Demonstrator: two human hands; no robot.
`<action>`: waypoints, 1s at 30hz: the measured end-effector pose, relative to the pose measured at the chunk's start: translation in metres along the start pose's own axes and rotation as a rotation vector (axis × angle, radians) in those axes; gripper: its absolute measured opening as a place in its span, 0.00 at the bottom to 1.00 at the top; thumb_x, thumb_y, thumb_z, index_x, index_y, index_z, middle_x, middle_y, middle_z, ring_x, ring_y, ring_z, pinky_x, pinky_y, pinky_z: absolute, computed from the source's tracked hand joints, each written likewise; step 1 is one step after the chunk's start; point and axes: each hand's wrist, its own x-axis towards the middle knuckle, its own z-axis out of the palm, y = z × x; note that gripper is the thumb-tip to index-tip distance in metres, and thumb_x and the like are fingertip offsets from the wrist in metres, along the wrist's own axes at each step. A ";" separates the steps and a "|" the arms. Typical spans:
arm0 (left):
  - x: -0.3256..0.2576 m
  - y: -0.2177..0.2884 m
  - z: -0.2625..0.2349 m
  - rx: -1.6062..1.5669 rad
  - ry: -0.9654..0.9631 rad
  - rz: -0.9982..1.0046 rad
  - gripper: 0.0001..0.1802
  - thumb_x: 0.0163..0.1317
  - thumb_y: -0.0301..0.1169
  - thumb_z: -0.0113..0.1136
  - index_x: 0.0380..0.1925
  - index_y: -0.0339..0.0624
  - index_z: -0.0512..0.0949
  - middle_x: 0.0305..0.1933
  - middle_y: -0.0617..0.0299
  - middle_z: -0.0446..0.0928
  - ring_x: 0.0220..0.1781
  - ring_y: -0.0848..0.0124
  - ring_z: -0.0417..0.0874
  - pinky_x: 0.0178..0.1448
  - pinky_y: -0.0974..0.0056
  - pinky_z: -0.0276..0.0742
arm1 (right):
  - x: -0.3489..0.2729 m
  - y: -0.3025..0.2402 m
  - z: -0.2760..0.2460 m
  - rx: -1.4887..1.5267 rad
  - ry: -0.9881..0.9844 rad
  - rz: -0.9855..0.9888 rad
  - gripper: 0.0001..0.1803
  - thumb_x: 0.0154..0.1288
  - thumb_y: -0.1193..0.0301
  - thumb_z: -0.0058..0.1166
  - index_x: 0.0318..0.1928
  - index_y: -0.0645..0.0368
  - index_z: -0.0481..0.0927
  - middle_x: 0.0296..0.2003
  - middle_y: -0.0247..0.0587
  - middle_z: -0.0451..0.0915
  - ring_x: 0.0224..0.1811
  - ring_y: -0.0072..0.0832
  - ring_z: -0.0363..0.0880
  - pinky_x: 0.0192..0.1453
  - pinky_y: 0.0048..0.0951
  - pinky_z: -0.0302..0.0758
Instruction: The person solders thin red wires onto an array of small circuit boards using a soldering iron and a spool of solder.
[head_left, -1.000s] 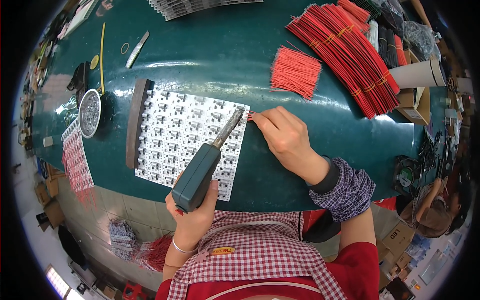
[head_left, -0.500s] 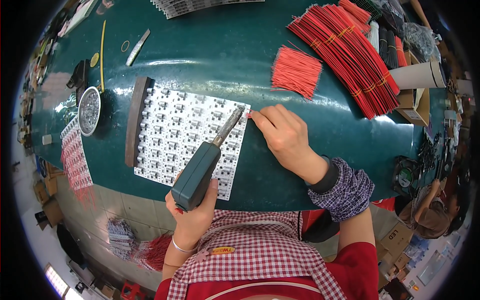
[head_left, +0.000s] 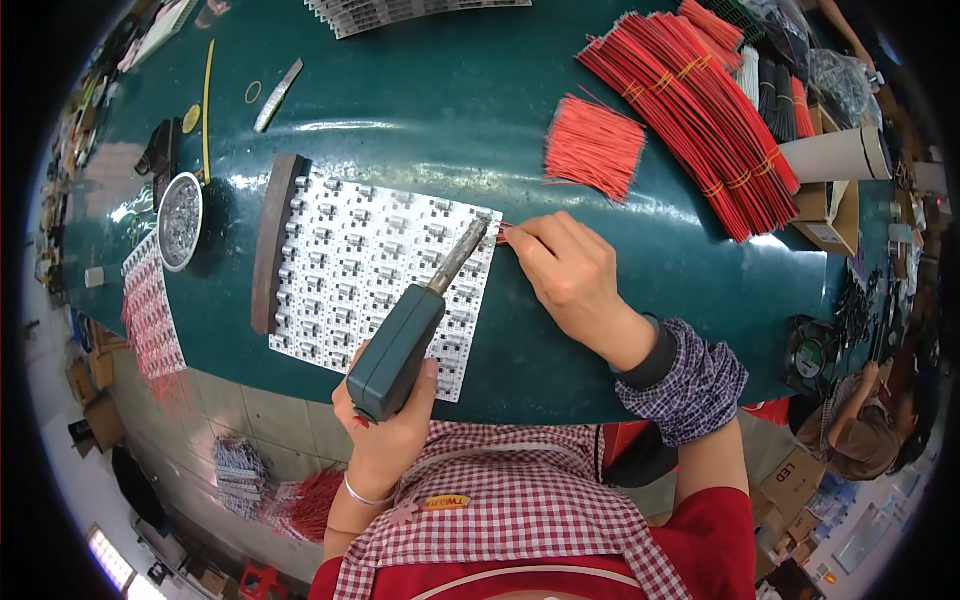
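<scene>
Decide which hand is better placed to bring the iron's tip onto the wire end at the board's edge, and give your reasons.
Left. The left hand grips the soldering iron, its tip at the board edge beside the red wire. The right hand pinches that wire.

Open green tabletop [head_left: 430, 130] stretches wide above the white circuit-board panel [head_left: 375, 265], plenty of passage there. On the panel's left edge a dark wooden block [head_left: 275, 240] walls it off, and just past that sits a round metal dish [head_left: 180, 220]. To the upper right, a small bundle of short red wires [head_left: 595, 150] lies near the panel's corner, with a long fan of red wire bundles [head_left: 700, 110] behind it closing off that side. Between the short wires and the right hand [head_left: 575, 275] there's a clear strip of table. The soldering iron [head_left: 415, 320] slants across the panel's lower right, blocking the near approach.
</scene>
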 end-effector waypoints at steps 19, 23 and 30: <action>0.004 0.005 0.002 -0.009 -0.052 -0.036 0.09 0.57 0.18 0.70 0.38 0.30 0.82 0.32 0.63 0.81 0.30 0.80 0.75 0.33 0.72 0.72 | 0.000 0.000 -0.001 0.005 -0.007 -0.012 0.14 0.52 0.81 0.66 0.41 0.60 0.81 0.33 0.37 0.79 0.31 0.33 0.79 0.32 0.32 0.76; 0.003 0.002 0.000 0.084 -0.077 0.038 0.07 0.57 0.18 0.70 0.35 0.31 0.81 0.28 0.63 0.78 0.26 0.80 0.73 0.30 0.71 0.70 | 0.000 -0.001 -0.002 0.001 -0.009 -0.019 0.14 0.52 0.81 0.66 0.41 0.60 0.81 0.34 0.37 0.79 0.31 0.33 0.79 0.32 0.32 0.76; 0.001 0.002 0.002 0.057 -0.054 0.043 0.07 0.56 0.16 0.69 0.34 0.30 0.81 0.27 0.63 0.76 0.25 0.79 0.73 0.29 0.70 0.69 | 0.002 -0.003 -0.002 -0.005 -0.002 -0.020 0.13 0.52 0.81 0.65 0.40 0.61 0.81 0.34 0.38 0.80 0.32 0.33 0.79 0.32 0.32 0.77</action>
